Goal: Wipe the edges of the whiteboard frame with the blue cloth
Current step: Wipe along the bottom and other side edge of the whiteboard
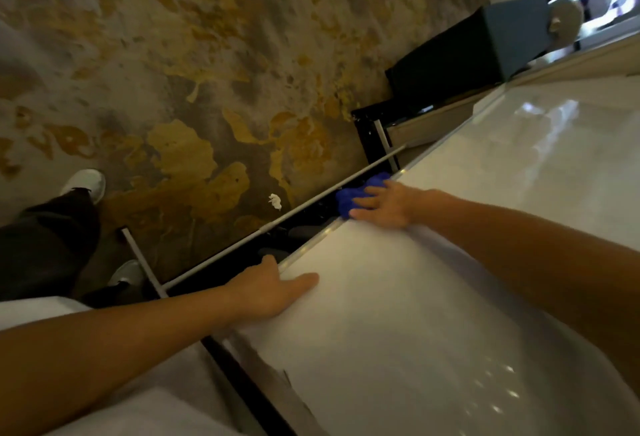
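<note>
The thin, shiny silver metal frame edge (311, 243) of the glossy white whiteboard (450, 297) runs as one long straight line, from near the person's body away toward the black and grey machine (485, 44) at the far end. The coming wipe turns on this axis: the cloth must travel along the edge, not across it.

The crumpled, soft blue cloth (360, 194) sits directly on this frame edge, on its farther part. The right hand (386, 205) lies flat on the cloth with the fingers spread, pressing it against the edge; the fingers cover part of the cloth, and its blue folds come out beyond them, on the side away from the board. This hand is clearly the nearer one to the cloth, in fact touching it.

The left hand (273, 288) rests on the same frame edge, closer to the body. Its palm and thumb lie open on the smooth white board surface, and the fingers seem to curl over the edge, so I judge that it steadies the board.

Just beyond the frame edge a thin grey metal rod (284, 222) runs almost parallel to it, above the brown and yellow patterned carpet (173, 89). The stretch of the edge between the two hands looks free for the next stroke.
</note>
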Demonstrator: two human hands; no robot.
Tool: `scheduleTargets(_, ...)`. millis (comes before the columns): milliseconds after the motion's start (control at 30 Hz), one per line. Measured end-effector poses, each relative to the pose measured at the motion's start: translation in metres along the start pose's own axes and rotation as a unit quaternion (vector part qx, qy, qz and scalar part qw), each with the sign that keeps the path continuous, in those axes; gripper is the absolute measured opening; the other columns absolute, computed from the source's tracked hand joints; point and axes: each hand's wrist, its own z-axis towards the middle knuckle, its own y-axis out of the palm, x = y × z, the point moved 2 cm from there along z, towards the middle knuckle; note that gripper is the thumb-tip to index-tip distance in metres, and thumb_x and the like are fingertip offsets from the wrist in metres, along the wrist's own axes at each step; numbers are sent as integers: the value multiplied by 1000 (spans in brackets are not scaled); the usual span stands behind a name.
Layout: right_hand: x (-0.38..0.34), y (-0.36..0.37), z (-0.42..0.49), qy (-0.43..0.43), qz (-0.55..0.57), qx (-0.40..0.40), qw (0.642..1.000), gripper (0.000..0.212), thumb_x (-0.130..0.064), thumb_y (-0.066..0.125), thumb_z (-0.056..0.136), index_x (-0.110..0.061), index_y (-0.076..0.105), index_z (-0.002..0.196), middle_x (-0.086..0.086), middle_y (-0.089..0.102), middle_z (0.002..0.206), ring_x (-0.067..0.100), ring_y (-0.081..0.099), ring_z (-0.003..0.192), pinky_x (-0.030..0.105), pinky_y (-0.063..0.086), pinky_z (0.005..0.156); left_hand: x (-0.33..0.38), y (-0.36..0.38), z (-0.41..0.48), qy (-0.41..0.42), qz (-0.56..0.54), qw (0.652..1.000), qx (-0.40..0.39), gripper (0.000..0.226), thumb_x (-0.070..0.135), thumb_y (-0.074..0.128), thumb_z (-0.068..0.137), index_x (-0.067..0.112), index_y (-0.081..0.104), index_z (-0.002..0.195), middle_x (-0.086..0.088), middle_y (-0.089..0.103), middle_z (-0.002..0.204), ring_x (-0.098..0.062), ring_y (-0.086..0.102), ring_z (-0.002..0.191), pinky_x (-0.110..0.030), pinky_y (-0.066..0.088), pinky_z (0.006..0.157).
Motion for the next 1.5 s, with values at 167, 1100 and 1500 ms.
scheduleTargets(167, 23, -4, 1, 97, 57, -21, 993, 85, -87, 8, 78, -48, 3, 153, 0, -2, 167, 39, -10, 150, 58, -4, 119, 11, -19, 5, -30, 7, 999, -10, 122, 88, 49, 65, 11, 16, 154, -14, 26, 160, -35, 33, 142, -43, 34, 110)
scheduleTargets(1100, 61, -76, -10, 126, 105, -14, 986, 59, -67, 15, 95, -50, 16, 151, 1, 7, 166, 41, -5, 150, 59, 4, 119, 89, -78, 53, -52, -13, 984, -167, 131, 90, 70, 21, 11, 49, 124, -4, 57, 115, -25, 60, 103, -39, 56, 82)
scheduleTargets(1500, 141, -46, 61, 39, 163, 44, 985, 61, -75, 19, 91, -53, 27, 148, -4, 15, 165, 36, -5, 151, 54, -3, 120, 219, -49, 163, -42, -31, 986, -159, 101, 76, 78, 38, 12, 60, 114, -7, 68, 108, -26, 66, 95, -44, 57, 87)
